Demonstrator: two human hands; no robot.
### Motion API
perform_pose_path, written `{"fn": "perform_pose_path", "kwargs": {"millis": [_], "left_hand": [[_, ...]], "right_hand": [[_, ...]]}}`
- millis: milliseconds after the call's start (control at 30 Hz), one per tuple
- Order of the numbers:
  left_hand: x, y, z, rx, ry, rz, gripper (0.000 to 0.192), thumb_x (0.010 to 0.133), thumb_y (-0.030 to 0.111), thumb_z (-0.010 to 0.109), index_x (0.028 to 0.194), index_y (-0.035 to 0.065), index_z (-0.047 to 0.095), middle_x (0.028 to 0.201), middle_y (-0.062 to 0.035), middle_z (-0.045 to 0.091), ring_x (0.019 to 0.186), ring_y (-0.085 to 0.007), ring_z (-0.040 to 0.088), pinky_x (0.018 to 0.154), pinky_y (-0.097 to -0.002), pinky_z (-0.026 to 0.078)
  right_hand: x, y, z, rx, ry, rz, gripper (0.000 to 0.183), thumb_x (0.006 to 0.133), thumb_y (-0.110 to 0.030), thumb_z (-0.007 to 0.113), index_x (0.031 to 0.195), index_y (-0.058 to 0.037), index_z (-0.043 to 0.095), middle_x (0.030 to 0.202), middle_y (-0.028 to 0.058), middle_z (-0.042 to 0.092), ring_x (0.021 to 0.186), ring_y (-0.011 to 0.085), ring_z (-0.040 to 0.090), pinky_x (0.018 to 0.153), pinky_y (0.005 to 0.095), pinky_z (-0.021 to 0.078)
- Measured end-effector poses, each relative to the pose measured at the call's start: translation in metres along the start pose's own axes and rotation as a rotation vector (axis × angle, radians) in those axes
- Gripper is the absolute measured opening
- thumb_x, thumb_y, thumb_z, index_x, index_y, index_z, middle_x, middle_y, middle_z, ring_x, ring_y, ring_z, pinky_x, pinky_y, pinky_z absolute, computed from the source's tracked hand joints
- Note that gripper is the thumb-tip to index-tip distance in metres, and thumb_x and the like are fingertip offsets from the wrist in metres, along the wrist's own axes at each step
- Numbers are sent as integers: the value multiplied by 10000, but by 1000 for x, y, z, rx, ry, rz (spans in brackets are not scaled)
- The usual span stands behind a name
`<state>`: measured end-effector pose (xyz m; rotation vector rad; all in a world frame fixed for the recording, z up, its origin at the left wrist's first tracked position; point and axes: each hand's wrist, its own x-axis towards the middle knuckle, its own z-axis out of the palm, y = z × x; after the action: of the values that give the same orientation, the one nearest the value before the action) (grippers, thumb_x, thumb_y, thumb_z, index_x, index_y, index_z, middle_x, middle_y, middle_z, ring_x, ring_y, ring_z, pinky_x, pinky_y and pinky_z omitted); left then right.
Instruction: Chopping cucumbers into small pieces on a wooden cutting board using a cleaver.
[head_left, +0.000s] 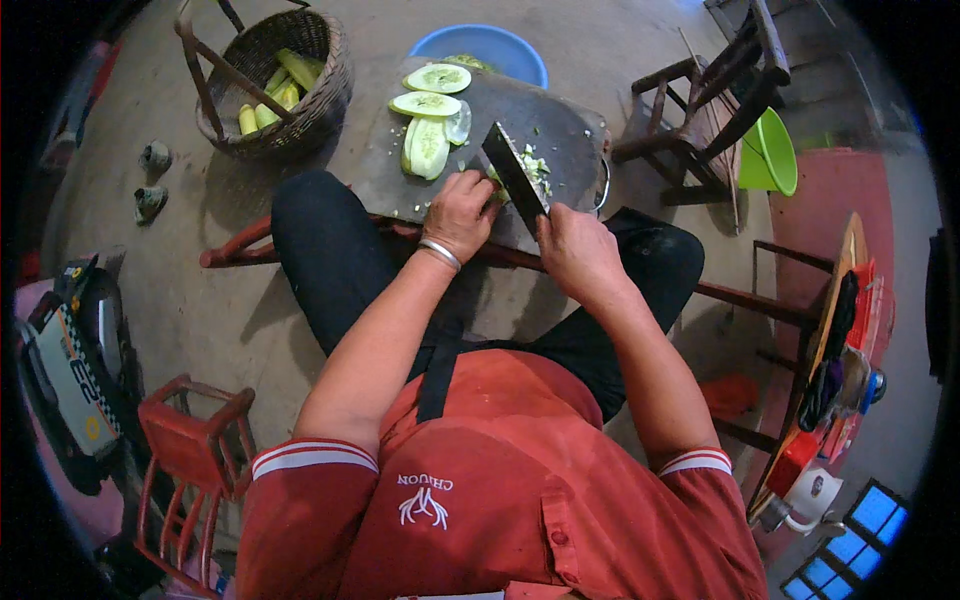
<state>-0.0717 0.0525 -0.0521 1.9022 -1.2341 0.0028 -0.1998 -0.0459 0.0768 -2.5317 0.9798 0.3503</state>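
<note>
My right hand (576, 244) is closed around the handle end of a cleaver (515, 171) with a broad dark blade, held over a dark cutting board (559, 120). Just left of the blade, my left hand (461, 208) has its fingers bent down on green pieces that it partly hides. Small chopped green and white bits (535, 169) lie on the board to the blade's right. Long oval slices of a pale green cucumber-like vegetable (427, 146) lie overlapping along the board's upper left. A metal handle (603, 184) shows at the board's right edge.
Behind the board, a blue basin (480, 39) holds shredded green matter. A wicker basket (330, 90) with several yellow-green vegetables stands at upper left. A wooden chair (705, 127) and a green bucket (772, 154) are at upper right. A red stool (176, 420) is at lower left, a cluttered table (821, 352) at right.
</note>
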Motion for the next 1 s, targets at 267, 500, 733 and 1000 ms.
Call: {"fn": "perform_pose_path", "kwargs": {"millis": [267,500,733,1000], "left_hand": [[-2,-2,-2,40,-26,8,219,696,55,710,887,54,602,904,-114,565,901,-321,560,770,-415,486],[-6,5,-1,45,22,-53,278,701,60,715,960,66,615,979,-115,564,960,-326,559,814,-410,488],[-8,1,-5,-21,1,-85,288,715,56,710,988,72,617,991,-105,571,957,-320,568,821,-409,487],[-8,2,-4,68,-4,-80,234,692,47,712,893,65,594,918,-109,561,900,-324,559,773,-420,486]], "right_hand": [[8,-6,14,-26,-11,-22,284,937,-245,484,916,10,606,853,260,665,838,434,651,765,532,502],[6,7,36,16,81,9,291,939,-267,495,892,1,598,820,264,658,792,443,648,741,540,504],[3,16,18,46,60,-12,309,945,-296,493,914,-7,599,822,261,652,815,455,634,751,543,492],[-6,0,1,-38,-47,-40,302,945,-269,477,924,4,605,855,265,659,839,445,642,771,535,494]]}}
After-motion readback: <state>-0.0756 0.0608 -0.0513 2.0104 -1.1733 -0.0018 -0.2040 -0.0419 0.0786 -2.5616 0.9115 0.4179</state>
